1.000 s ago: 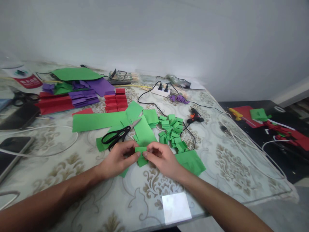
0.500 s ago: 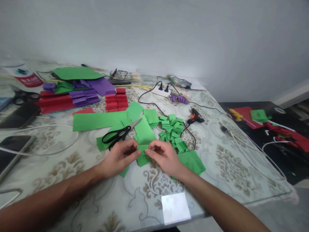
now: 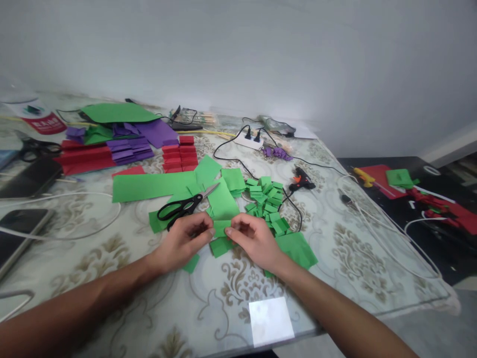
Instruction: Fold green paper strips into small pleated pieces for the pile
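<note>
Between my two hands is a small piece of green paper (image 3: 222, 228), pinched at its ends. My left hand (image 3: 188, 238) grips the left end between thumb and fingers. At the right end, my right hand (image 3: 255, 242) holds it the same way. Just below it another green paper piece (image 3: 220, 247) lies on the table. Black-handled scissors (image 3: 186, 204) rest partly opened by my left hand, on larger green paper strips (image 3: 156, 186). A heap of small folded green papers (image 3: 266, 201) lies beyond my right hand, and a green sheet (image 3: 298, 249) lies beside my right wrist.
A glue gun (image 3: 301, 180) with a black cord lies right of the heap, below a white power strip (image 3: 248, 141). Folded red paper (image 3: 180, 156) and purple paper (image 3: 130, 150) are at the back left. Phones (image 3: 22, 236) and a white cable lie left.
My hands have drawn slightly apart, and the green paper between them now shows wider and flatter. Everything else on the table has stayed in place.
</note>
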Available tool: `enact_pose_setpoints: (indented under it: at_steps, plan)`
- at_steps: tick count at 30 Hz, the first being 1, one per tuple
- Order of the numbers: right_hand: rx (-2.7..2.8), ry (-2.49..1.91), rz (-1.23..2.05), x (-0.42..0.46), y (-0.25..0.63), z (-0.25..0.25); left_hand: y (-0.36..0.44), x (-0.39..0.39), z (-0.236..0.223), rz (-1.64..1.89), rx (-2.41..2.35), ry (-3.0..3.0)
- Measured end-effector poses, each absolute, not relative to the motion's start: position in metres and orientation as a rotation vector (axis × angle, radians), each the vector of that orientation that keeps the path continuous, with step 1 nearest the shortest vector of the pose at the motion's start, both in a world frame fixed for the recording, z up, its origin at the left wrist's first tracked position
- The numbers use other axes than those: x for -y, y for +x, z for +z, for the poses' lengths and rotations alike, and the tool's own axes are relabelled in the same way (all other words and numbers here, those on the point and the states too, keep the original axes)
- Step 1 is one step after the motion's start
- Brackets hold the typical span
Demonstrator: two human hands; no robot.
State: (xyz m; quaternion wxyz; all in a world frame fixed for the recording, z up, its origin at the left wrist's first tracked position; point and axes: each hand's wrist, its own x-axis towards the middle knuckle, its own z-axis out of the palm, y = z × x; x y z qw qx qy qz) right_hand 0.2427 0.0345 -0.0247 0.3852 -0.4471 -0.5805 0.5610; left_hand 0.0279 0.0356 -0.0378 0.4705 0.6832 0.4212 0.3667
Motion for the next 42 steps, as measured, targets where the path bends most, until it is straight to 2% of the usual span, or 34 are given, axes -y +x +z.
enact_pose_setpoints:
  at_steps: [16,22,32,42]
  plan:
    - [1.45,-1.191,1.34,-0.043,0.253,-0.011,0.029,-0.034,-0.036,0.855,-1.024,1.669]
    - [1.329,-1.219,1.106,-0.066,0.274,-0.005,0.029,-0.034,-0.037,0.86,-1.019,1.661]
    - [1.535,-1.405,0.717,-0.078,0.294,-0.009,0.029,-0.034,-0.039,0.876,-1.009,1.677]
    - [1.549,-1.422,0.168,-0.084,0.308,-0.007,0.028,-0.034,-0.041,0.845,-1.018,1.69]
